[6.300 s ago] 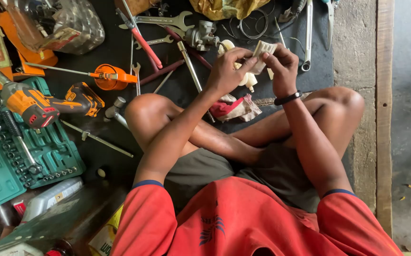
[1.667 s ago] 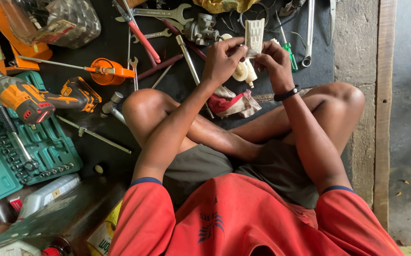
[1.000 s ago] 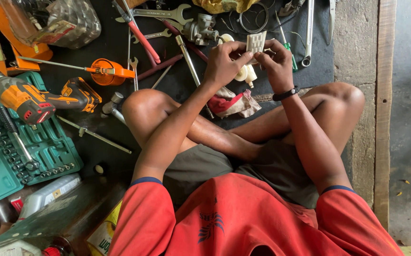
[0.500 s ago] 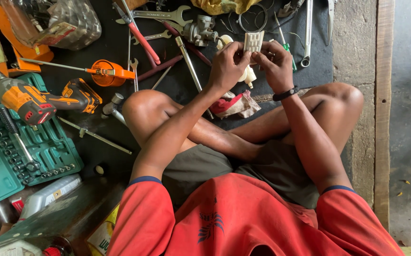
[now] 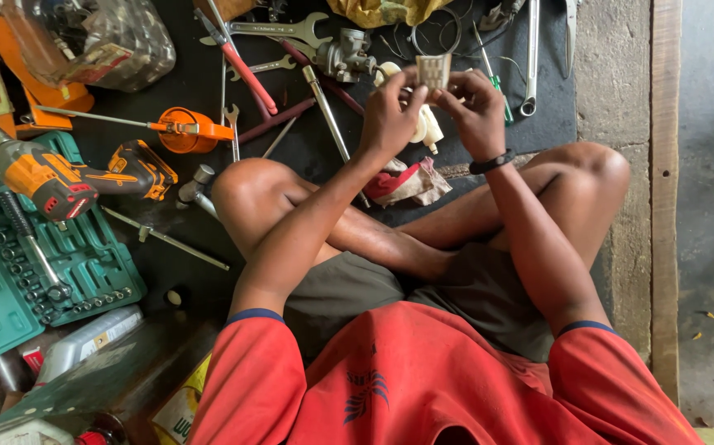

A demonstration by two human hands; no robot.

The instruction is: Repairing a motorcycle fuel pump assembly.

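person seated cross-legged on a dark mat (image 5: 209, 74), seen from above. landmark for all positions: the small pale ribbed part (image 5: 434, 71) held up between both hands.

left hand (image 5: 392, 115): fingers curled, fingertips pinched on the left edge of the ribbed part. closed on it, not wrapped around it.

right hand (image 5: 478, 107): thumb and fingertips pinched on the right edge of the same part. a black wristband (image 5: 490, 164) sits on that wrist, below and right of the part.

ribbed part: roughly rectangular, beige, upright, raised above the mat in front of the knees. held at its two side edges only; its face shows toward the camera.

just below the part, partly behind the hands: a white rounded piece (image 5: 428, 130), exact kind unclear. further below, near the left forearm, a red and grey rag (image 5: 406, 180) lying on the mat.

left of the part: a grey metal carburettor-like body (image 5: 347, 54), then a large open-ended spanner (image 5: 279, 29) and red-handled pliers (image 5: 242, 66). a long metal rod (image 5: 332, 115) runs down-left past the left hand.

right of the part: a green-handled screwdriver (image 5: 493, 70) and a long ring spanner (image 5: 530, 58), both on the mat.

far left of the part: an orange oil can (image 5: 186, 130), an orange and black cordless drill (image 5: 69, 177), and a green socket set case (image 5: 36, 272) lying open.

above the part: a yellow cloth (image 5: 382, 10) at the top edge.
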